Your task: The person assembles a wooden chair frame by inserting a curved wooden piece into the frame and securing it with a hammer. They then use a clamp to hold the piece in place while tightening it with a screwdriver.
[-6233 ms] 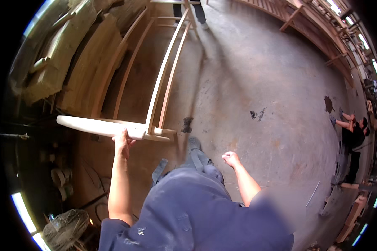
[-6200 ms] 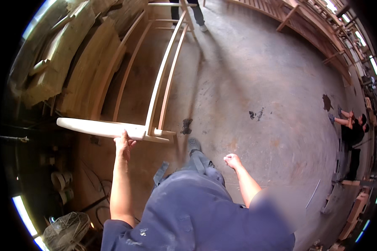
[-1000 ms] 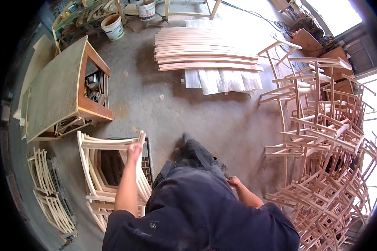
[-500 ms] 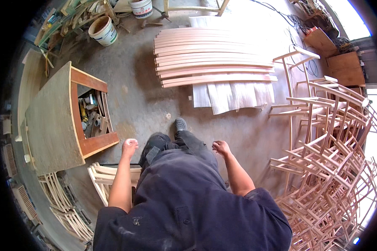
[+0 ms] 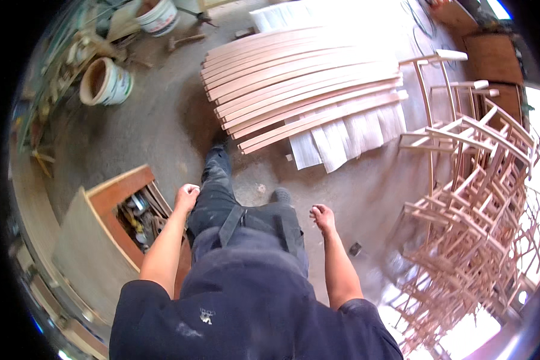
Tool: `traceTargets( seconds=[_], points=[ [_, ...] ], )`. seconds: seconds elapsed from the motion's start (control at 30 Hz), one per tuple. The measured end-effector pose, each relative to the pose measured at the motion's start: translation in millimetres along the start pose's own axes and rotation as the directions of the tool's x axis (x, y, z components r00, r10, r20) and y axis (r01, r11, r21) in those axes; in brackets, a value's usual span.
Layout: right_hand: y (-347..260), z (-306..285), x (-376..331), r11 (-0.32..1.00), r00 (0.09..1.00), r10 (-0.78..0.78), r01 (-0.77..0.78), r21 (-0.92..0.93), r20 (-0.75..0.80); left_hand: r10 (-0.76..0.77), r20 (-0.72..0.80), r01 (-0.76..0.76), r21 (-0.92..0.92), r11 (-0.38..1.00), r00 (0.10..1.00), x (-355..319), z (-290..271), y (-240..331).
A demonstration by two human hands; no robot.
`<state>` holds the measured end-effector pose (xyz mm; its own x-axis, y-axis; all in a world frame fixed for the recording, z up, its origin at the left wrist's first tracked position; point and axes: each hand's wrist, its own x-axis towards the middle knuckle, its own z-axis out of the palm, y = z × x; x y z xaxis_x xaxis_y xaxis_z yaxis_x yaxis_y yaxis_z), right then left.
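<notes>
My left hand (image 5: 187, 197) hangs in front of my left thigh, fingers curled in, with a whitish patch at the fingertips. My right hand (image 5: 322, 217) is held out beside my right hip, its fingers curled too, also whitish at the tips. Whatever either hand may hold is hidden or too small to make out. Neither hand touches anything around it. The nearest thing to my left hand is a wooden cabinet (image 5: 120, 185) with an open compartment of tools and scraps. Ahead lies a row of long, pale wooden slats (image 5: 282, 78) on white wrapping sheets (image 5: 345, 139).
Stacked wooden chair frames (image 5: 462, 198) crowd the right side. Two white buckets, one nearer (image 5: 107, 83) and one farther (image 5: 158, 18), stand at the far left by heaped scrap wood (image 5: 81, 51). A small dark object (image 5: 355, 248) lies on the floor to the right.
I have stepped forward, my left leg now leading toward the slats. The view has turned, and the cabinet has slid lower at the left. Both hands stay curled.
</notes>
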<state>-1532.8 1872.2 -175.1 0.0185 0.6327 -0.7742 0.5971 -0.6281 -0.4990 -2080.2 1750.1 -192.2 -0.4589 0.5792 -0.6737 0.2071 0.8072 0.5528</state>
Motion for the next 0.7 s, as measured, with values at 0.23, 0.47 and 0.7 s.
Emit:
traceTargets(
  seconds=[0.23, 0.47, 0.7],
  points=[
    [-102.1, 146.3, -24.4, 0.958, 0.973, 0.208, -0.223, -0.178, -0.095, 0.021, 0.206, -0.084, 0.300, 0.950, 0.978, 170.3, -29.9, 56.2],
    [-85.9, 282.3, 113.6, 0.918, 0.935, 0.355, -0.346, 0.194, -0.009, -0.086, 0.296, -0.063, 0.459, 0.886, 0.951, 298.6, 44.7, 50.8],
    [-55.5, 362.4, 269.8, 0.954, 0.954, 0.277, -0.259, 0.153, -0.114, -0.338, 0.291, 0.340, 0.047, 0.939, 0.895, 407.3, 167.5, 3.8]
  ],
)
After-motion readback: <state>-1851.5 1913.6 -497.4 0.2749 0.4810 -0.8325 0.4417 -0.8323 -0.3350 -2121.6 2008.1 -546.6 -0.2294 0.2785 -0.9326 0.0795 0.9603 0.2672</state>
